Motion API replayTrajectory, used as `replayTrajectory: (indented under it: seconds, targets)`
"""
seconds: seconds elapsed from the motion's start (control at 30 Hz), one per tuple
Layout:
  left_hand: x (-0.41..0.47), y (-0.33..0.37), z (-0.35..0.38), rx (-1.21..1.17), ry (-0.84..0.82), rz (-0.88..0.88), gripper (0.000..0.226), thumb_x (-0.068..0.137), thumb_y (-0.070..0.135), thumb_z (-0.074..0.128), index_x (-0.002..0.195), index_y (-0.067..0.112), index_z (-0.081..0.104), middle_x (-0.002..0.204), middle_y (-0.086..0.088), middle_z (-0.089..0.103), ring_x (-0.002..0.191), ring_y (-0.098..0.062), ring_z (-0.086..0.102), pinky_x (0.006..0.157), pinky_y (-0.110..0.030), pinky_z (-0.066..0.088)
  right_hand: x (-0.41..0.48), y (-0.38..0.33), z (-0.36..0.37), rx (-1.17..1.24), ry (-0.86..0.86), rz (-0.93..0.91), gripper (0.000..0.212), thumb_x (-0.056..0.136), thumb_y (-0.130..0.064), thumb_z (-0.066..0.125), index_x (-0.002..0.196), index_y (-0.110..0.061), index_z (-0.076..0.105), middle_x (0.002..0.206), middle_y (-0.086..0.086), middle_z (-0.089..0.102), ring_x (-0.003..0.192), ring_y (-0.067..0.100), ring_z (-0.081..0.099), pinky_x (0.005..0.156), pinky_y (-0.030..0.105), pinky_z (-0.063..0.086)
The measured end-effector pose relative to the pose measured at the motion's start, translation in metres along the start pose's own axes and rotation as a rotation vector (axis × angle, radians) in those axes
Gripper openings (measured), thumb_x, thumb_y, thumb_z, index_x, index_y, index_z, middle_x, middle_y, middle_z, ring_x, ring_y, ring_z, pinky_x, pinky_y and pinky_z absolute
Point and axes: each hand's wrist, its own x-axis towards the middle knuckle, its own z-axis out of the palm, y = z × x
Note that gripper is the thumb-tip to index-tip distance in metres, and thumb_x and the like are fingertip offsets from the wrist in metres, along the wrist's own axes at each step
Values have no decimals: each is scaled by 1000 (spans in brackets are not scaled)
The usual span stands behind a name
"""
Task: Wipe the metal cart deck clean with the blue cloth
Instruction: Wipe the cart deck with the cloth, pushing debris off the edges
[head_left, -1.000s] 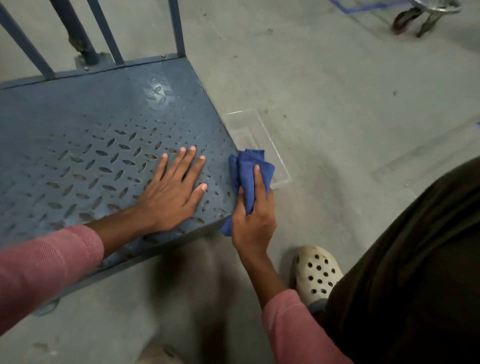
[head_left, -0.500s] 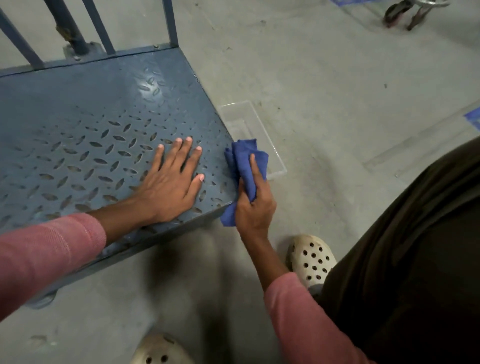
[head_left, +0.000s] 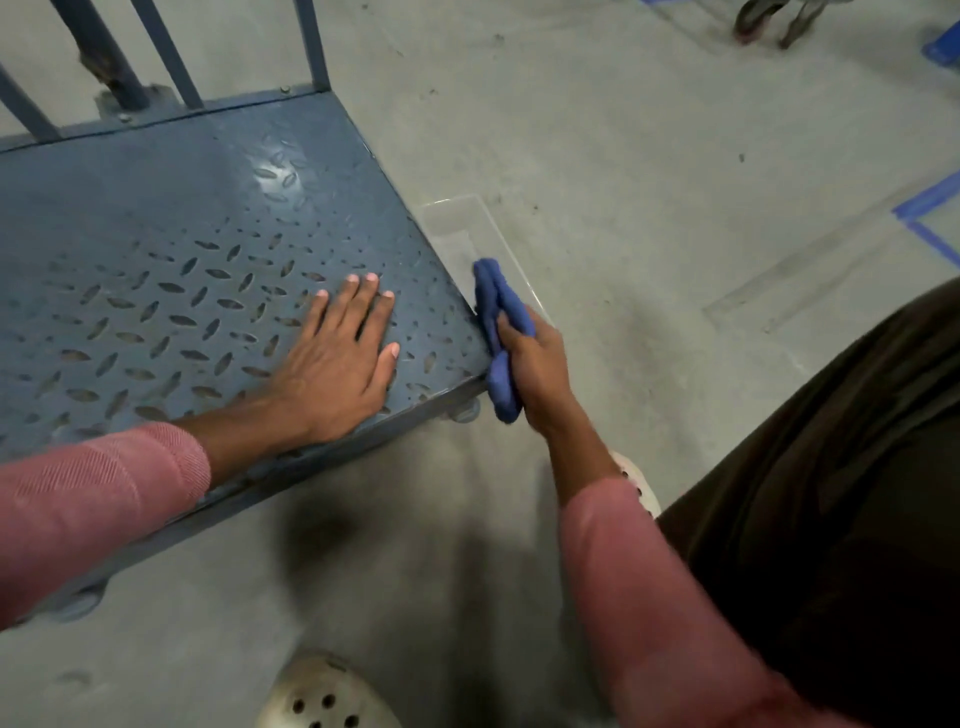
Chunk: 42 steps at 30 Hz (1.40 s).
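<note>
The blue-grey metal cart deck (head_left: 171, 249) with a diamond tread pattern fills the upper left. My left hand (head_left: 337, 364) lies flat on it near the front right corner, fingers straight and spread. My right hand (head_left: 535, 364) grips the folded blue cloth (head_left: 496, 332) against the deck's right side edge, just off the corner. The cloth hangs down past the edge, below the deck's top surface.
A clear plastic tray (head_left: 467, 228) lies on the concrete floor right beside the cart. The cart's handle bars (head_left: 156, 57) rise at the back. My pale perforated shoes (head_left: 322, 696) stand in front. Blue floor tape (head_left: 930, 208) runs at the right.
My right hand has turned with the cloth from the deck's top corner onto its right side edge. My left hand stays flat in place.
</note>
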Motion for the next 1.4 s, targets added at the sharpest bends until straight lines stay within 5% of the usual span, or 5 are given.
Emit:
replayTrajectory:
  seconds: [0.23,0.53,0.77,0.93,1.4]
  targets:
    - [-3,5,4,3,55,-8,72,105,45,13,164,4,19,173,-19,13,161,-32,8,131,-54,7,-68,42,-8,-28,563,80,45,100,-16,51,144,-27,50,93,-27,55,97,3,60,73,2,36]
    - [-2,10,3,34,98,-5,72,103,42,19,161,0,28,169,-23,23,159,-37,19,129,-58,14,-80,26,33,-295,265,-209,80,76,-11,43,153,-28,36,112,13,69,79,19,60,71,15,38]
    - [0,9,3,45,92,-7,72,103,42,19,161,0,27,169,-24,23,159,-37,18,129,-58,13,-98,27,44,-255,236,-180,82,80,-5,43,156,-29,27,92,7,63,66,17,53,65,18,39]
    - [1,6,5,44,91,2,72,104,44,19,162,2,24,171,-21,19,160,-35,15,130,-56,12,-53,22,22,-170,250,-204,68,82,-7,45,149,-20,45,139,-7,58,112,9,55,85,-4,31]
    - [-2,4,0,10,90,2,72,104,45,20,163,4,25,171,-19,21,160,-33,15,130,-53,13,-96,21,33,-287,220,-299,80,73,-2,45,149,-27,45,128,3,65,86,14,61,75,4,38]
